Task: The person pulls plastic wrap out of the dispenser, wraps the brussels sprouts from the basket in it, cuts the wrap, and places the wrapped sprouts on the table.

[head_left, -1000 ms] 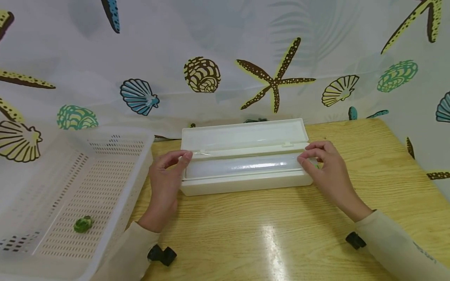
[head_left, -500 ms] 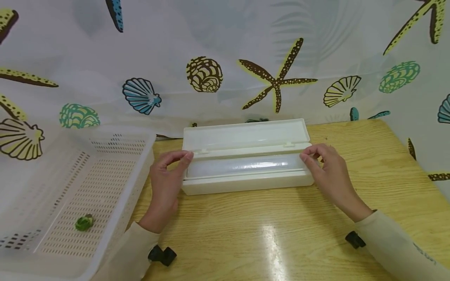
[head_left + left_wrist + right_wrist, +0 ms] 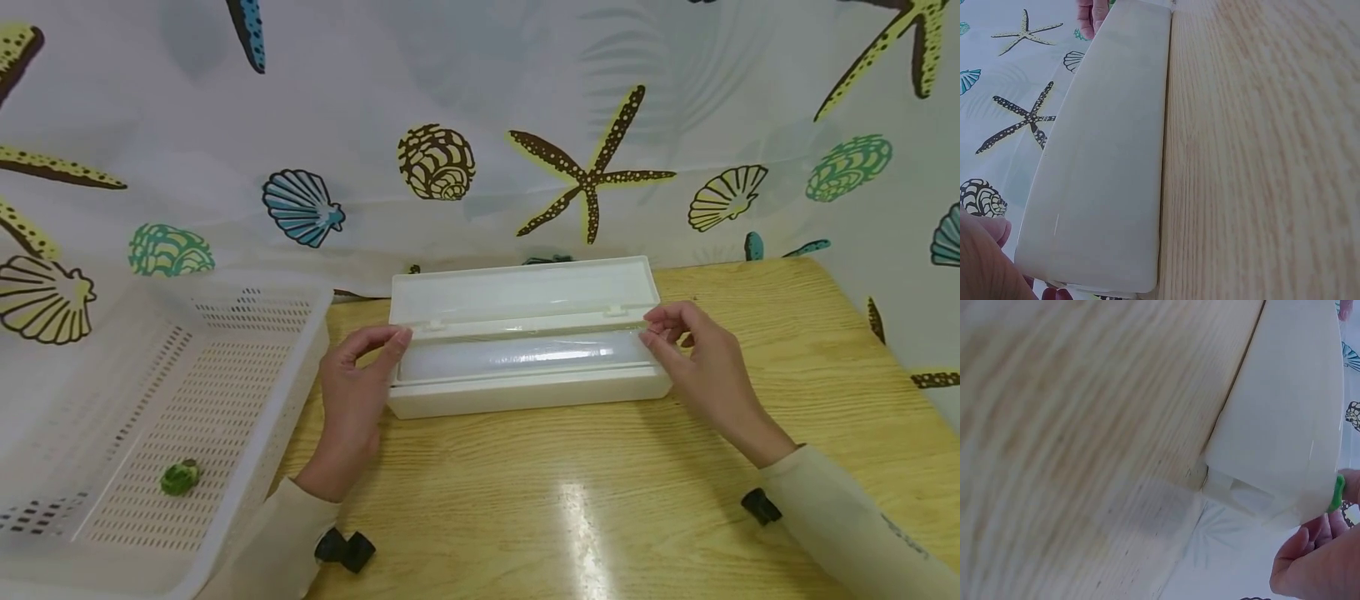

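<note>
A long white cling film box (image 3: 525,396) lies on the table with its lid (image 3: 525,287) tipped back. Inside it is a shiny roll of cling film (image 3: 517,350). At the box's left end, my left hand (image 3: 356,383) pinches the film between thumb and forefinger. My right hand (image 3: 697,375) pinches it likewise at the right end, its other fingers loosely bent. In the right wrist view, a small green piece (image 3: 1337,492) shows at the box's end beside the right hand (image 3: 1325,556). The left wrist view shows mostly the box's front wall (image 3: 1097,156).
To the left stands a white perforated plastic basket (image 3: 300,383) with one Brussels sprout (image 3: 180,477) in it. The wooden table (image 3: 480,500) reaches back to a hanging cloth (image 3: 360,100) printed with shells and starfish.
Both hands stay almost in place at the box's ends. The wrinkled film strand by the left thumb a second ago no longer stands out. The right fingertips have shifted slightly.
</note>
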{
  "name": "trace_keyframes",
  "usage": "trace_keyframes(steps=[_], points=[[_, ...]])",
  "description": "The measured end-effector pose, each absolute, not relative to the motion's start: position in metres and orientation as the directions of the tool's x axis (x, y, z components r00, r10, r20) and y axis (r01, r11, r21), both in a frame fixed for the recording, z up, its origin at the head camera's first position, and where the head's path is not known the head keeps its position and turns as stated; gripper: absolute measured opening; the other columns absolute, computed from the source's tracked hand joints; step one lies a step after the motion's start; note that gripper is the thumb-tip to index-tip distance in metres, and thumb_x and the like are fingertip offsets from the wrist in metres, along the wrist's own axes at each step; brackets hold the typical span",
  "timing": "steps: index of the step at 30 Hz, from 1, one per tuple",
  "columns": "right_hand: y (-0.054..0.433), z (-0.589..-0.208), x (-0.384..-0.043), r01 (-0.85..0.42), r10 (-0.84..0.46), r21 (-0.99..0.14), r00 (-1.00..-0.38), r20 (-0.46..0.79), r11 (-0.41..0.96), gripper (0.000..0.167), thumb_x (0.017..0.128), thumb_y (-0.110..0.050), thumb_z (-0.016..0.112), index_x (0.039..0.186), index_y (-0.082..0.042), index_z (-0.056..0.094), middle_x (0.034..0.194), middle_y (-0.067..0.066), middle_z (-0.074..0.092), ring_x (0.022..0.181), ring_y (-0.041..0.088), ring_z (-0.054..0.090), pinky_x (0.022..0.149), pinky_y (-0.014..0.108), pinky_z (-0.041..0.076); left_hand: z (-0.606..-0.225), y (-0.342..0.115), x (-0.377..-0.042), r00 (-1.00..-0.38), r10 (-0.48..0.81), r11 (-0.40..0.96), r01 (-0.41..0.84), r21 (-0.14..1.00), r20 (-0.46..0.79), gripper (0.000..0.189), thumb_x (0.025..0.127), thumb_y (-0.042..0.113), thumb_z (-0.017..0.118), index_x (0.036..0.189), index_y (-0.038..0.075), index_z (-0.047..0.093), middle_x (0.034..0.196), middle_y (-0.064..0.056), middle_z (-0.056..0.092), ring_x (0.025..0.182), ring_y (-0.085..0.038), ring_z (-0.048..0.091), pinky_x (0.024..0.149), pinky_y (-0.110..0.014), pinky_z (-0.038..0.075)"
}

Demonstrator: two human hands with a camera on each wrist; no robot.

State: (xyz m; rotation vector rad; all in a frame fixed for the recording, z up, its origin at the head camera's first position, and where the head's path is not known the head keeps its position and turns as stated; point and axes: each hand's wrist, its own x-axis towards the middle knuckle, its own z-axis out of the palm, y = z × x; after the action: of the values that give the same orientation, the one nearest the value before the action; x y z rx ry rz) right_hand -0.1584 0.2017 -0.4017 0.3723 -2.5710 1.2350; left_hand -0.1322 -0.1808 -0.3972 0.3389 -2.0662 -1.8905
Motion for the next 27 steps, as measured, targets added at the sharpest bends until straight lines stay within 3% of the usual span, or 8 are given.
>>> trace_keyframes(steps=[6, 12, 17, 23, 27], points=[[0.2042, -0.3999, -0.1593, -0.300, -0.107, -0.749, -0.949, 0.296, 0.591, 0.025, 0.104, -0.009, 0.076, 0.128, -0.001, 0.071, 0.103, 0.009, 0.070, 0.094, 0.022, 0.057, 0.082, 0.021, 0.045, -0.3965, -0.1805, -0.1325, -0.919, -0.388, 0.103, 0.039, 0.994, 0.076, 0.025, 0.102, 0.015, 0.082, 0.116, -0.006, 0.079, 0.113, -0.007, 0.072, 0.114, -0.017, 0.059, 0.099, -0.035, 0.043], [0.2047, -0.3968, -0.1561, -0.248, -0.062, -0.728, -0.960, 0.273, 0.639, 0.013, 0.104, -0.013, 0.077, 0.113, -0.003, 0.079, 0.104, 0.010, 0.063, 0.091, 0.022, 0.054, 0.077, 0.023, 0.044, -0.3965, -0.1800, -0.1327, -0.919, -0.387, 0.103, 0.032, 0.994, 0.070, 0.026, 0.102, 0.016, 0.082, 0.116, -0.005, 0.079, 0.114, -0.006, 0.072, 0.115, -0.017, 0.059, 0.099, -0.035, 0.043], [0.2063, -0.3953, -0.1550, -0.231, -0.046, -0.732, -0.963, 0.265, 0.641, 0.015, 0.105, -0.016, 0.077, 0.106, -0.002, 0.080, 0.112, 0.012, 0.063, 0.093, 0.023, 0.054, 0.077, 0.023, 0.044, -0.3970, -0.1800, -0.1325, -0.921, -0.381, 0.105, 0.047, 0.993, 0.083, 0.026, 0.102, 0.017, 0.082, 0.116, -0.006, 0.079, 0.114, -0.006, 0.073, 0.115, -0.017, 0.059, 0.096, -0.034, 0.045], [0.2068, -0.3943, -0.1552, -0.254, -0.053, -0.753, -0.958, 0.280, 0.607, 0.019, 0.110, -0.020, 0.070, 0.114, -0.002, 0.074, 0.115, 0.013, 0.069, 0.105, 0.026, 0.058, 0.090, 0.036, 0.045, -0.3979, -0.1805, -0.1320, -0.923, -0.373, 0.105, 0.055, 0.993, 0.090, 0.026, 0.103, 0.017, 0.081, 0.116, -0.006, 0.079, 0.114, -0.005, 0.073, 0.114, -0.017, 0.059, 0.086, -0.028, 0.051], [0.2058, -0.3950, -0.1554, -0.276, -0.054, -0.755, -0.951, 0.305, 0.594, 0.018, 0.112, -0.019, 0.067, 0.115, -0.001, 0.071, 0.116, 0.015, 0.071, 0.106, 0.026, 0.058, 0.091, 0.040, 0.044, -0.3983, -0.1811, -0.1312, -0.922, -0.378, 0.112, 0.050, 0.992, 0.089, 0.026, 0.103, 0.018, 0.081, 0.115, -0.005, 0.080, 0.115, -0.004, 0.073, 0.113, -0.017, 0.059, 0.082, -0.027, 0.052]])
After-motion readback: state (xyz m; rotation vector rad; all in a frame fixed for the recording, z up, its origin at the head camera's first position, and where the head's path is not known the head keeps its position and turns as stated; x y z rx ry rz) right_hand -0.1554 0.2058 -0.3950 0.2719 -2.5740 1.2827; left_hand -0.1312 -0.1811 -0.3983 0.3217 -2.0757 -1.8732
